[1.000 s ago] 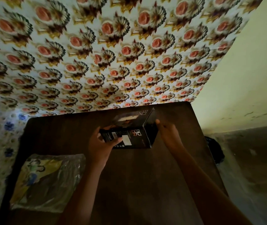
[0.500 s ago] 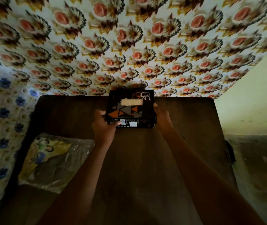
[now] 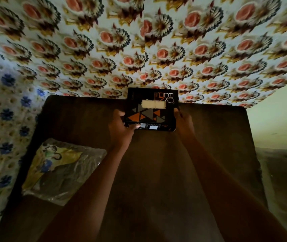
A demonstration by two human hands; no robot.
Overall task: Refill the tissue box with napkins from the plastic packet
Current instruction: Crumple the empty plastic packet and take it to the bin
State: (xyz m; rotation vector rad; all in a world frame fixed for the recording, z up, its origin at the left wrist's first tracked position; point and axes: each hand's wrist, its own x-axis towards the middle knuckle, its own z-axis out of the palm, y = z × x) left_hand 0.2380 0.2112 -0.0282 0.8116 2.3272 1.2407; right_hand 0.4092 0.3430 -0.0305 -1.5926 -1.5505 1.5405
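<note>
Both hands, left (image 3: 120, 130) and right (image 3: 184, 123), gripped the ends of a black tissue box (image 3: 152, 110) at the far edge of the dark worktop (image 3: 156, 172), while the plastic packet (image 3: 60, 170) lay near-left, well apart.

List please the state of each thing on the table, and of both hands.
tissue box: held at both ends, patterned top faces the camera, pale tissue shows in its slot.
plastic packet: lies flat on the table, left of the arms, untouched; open or sealed cannot be told.
left hand: grips the box's left end.
right hand: grips the box's right end.
table: dark, bears the packet.
</note>
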